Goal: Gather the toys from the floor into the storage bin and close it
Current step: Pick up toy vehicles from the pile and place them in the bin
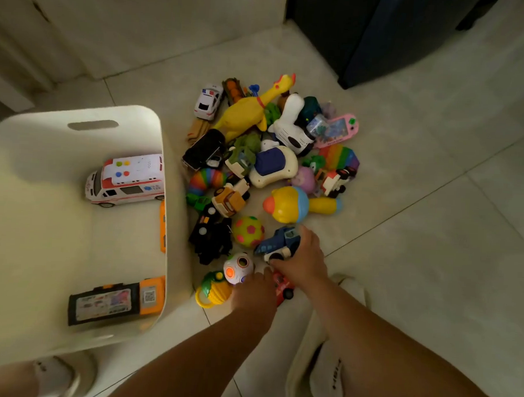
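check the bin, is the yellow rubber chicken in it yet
No, the yellow rubber chicken lies on the floor pile, outside the bin.

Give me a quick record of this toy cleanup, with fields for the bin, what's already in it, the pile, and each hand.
bin: white storage bin, open, no lid in view
in bin: ambulance, boxed toy, an orange toy by the wall
pile: many toys on the floor tiles right of the bin
left hand: left hand on the white puzzle ball
right hand: right hand closing on the blue toy car
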Available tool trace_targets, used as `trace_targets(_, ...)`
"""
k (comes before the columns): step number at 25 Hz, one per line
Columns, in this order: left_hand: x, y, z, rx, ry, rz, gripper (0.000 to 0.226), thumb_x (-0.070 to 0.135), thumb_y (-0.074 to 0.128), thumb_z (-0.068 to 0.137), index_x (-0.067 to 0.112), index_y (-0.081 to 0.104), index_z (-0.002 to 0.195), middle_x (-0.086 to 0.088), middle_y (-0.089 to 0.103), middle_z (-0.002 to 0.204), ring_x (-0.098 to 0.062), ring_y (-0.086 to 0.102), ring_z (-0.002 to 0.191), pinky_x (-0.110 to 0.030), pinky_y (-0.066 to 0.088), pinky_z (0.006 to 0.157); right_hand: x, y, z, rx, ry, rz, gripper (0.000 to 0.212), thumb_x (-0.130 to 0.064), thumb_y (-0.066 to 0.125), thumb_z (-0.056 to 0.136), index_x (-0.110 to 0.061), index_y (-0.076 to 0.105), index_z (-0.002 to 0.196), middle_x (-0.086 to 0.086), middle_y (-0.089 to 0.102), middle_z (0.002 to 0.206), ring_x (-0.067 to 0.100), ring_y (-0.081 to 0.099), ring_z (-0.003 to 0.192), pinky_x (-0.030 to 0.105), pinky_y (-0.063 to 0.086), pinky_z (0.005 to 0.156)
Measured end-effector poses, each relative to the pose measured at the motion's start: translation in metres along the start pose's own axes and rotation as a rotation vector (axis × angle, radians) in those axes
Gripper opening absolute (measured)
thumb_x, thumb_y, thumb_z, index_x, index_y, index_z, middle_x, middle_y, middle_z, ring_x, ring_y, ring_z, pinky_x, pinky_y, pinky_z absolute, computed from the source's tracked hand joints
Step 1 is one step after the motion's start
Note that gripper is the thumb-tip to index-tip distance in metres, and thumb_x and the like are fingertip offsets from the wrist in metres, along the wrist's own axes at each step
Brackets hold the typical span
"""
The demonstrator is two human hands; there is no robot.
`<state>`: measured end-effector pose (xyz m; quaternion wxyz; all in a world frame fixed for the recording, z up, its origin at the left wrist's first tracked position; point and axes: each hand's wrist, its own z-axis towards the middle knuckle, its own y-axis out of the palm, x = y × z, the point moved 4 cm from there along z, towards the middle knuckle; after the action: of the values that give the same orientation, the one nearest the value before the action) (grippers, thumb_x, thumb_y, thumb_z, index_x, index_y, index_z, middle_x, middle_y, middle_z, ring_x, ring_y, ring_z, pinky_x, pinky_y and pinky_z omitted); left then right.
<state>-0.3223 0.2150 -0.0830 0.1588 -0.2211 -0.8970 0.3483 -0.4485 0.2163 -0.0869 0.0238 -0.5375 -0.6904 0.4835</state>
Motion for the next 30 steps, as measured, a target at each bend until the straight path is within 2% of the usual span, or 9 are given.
trace_targets(2, 0.000, 0.005, 0.003, -0.062, -0.040, -0.041, 0.068, 0.041, 0.063, 0.088, 0.010, 0.032, 0.140, -0.008, 0.051, 0.132, -0.026, 0.054, 0.119, -0.035, 0.047, 0.087, -0.001, 0.000, 0.005, -0.030, -0.016, 0.004, 0.087, -0.039, 0.082, 0.065, -0.023, 0.037, 0.138, 0.005, 0.046, 0.135, 0.028, 0.048, 0.124, 0.041, 0.045, 0.097)
trace_targets(6, -0.008, 0.008, 0.005, -0.078, -0.027, -0.302, 0.066, 0.040, 0.072, 0.080, 0.012, 0.038, 0.128, -0.006, 0.057, 0.119, -0.019, 0.062, 0.097, -0.030, 0.051, 0.078, 0.005, -0.001, 0.002, -0.072, 0.033, -0.034, 0.109, -0.043, 0.086, 0.063, -0.025, 0.020, 0.148, 0.011, 0.031, 0.135, 0.031, 0.035, 0.127, 0.039, 0.037, 0.104)
trace_targets(8, -0.011, 0.009, 0.004, -0.077, -0.048, -0.400, 0.069, 0.041, 0.078, 0.073, 0.013, 0.038, 0.121, -0.005, 0.056, 0.112, -0.016, 0.059, 0.090, -0.028, 0.054, 0.077, 0.011, -0.003, 0.000, -0.088, 0.057, -0.091, 0.102, -0.048, 0.086, 0.058, -0.022, 0.031, 0.140, 0.010, 0.031, 0.131, 0.029, 0.035, 0.125, 0.037, 0.039, 0.101)
trace_targets(10, -0.011, 0.011, 0.002, -0.090, -0.067, -0.386, 0.076, 0.050, 0.079, 0.066, 0.014, 0.040, 0.121, -0.005, 0.050, 0.116, -0.018, 0.054, 0.100, -0.029, 0.051, 0.083, 0.015, -0.004, -0.002, -0.105, 0.051, -0.089, 0.096, -0.045, 0.089, 0.054, -0.013, 0.038, 0.129, 0.008, 0.033, 0.127, 0.026, 0.041, 0.121, 0.036, 0.044, 0.098)
trace_targets(13, -0.005, 0.010, -0.006, -0.151, -0.034, -0.286, 0.079, 0.059, 0.071, 0.069, 0.014, 0.043, 0.129, -0.008, 0.043, 0.125, -0.021, 0.047, 0.111, -0.030, 0.046, 0.090, 0.019, -0.007, -0.006, -0.179, 0.080, 0.175, 0.090, -0.029, 0.093, 0.054, -0.010, 0.035, 0.121, 0.007, 0.045, 0.124, 0.022, 0.054, 0.109, 0.035, 0.050, 0.090)
trace_targets(16, -0.003, -0.006, -0.014, -0.205, -0.028, -0.489, 0.076, 0.050, 0.074, 0.069, 0.013, 0.042, 0.128, -0.006, 0.053, 0.122, -0.017, 0.056, 0.100, -0.027, 0.049, 0.081, 0.006, -0.027, -0.009, -0.292, 0.159, 0.380, 0.084, -0.028, 0.090, 0.063, -0.016, 0.036, 0.126, 0.002, 0.052, 0.119, 0.020, 0.054, 0.106, 0.033, 0.047, 0.085)
trace_targets(21, -0.012, -0.077, -0.046, -0.168, 0.125, -0.896, 0.067, 0.051, 0.078, 0.055, 0.025, 0.057, 0.113, 0.000, 0.070, 0.104, -0.019, 0.070, 0.092, -0.040, 0.058, 0.085, -0.066, -0.081, -0.027, -0.547, 0.051, 0.764, 0.058, -0.029, 0.076, 0.073, -0.011, 0.061, 0.126, 0.010, 0.071, 0.112, 0.026, 0.066, 0.103, 0.033, 0.050, 0.084)
trace_targets(25, -0.058, -0.155, -0.101, -0.153, 0.261, -1.041, 0.026, 0.035, 0.076, 0.076, 0.032, 0.059, 0.095, 0.002, 0.071, 0.097, -0.019, 0.069, 0.093, -0.034, 0.056, 0.088, -0.150, -0.104, -0.050, -0.568, -0.035, 1.071, 0.035, -0.030, 0.062, 0.083, -0.016, 0.070, 0.115, 0.010, 0.071, 0.115, 0.023, 0.070, 0.098, 0.036, 0.051, 0.091)
trace_targets(30, -0.175, -0.191, -0.153, -0.207, 0.286, -1.266, 0.024, 0.024, 0.070, 0.084, 0.019, 0.063, 0.105, -0.004, 0.072, 0.095, -0.018, 0.069, 0.082, -0.032, 0.055, 0.078, -0.259, -0.060, -0.086, -0.543, -0.149, 1.133, 0.028, -0.032, 0.057, 0.092, -0.016, 0.071, 0.111, 0.005, 0.075, 0.105, 0.018, 0.071, 0.090, 0.034, 0.052, 0.085)
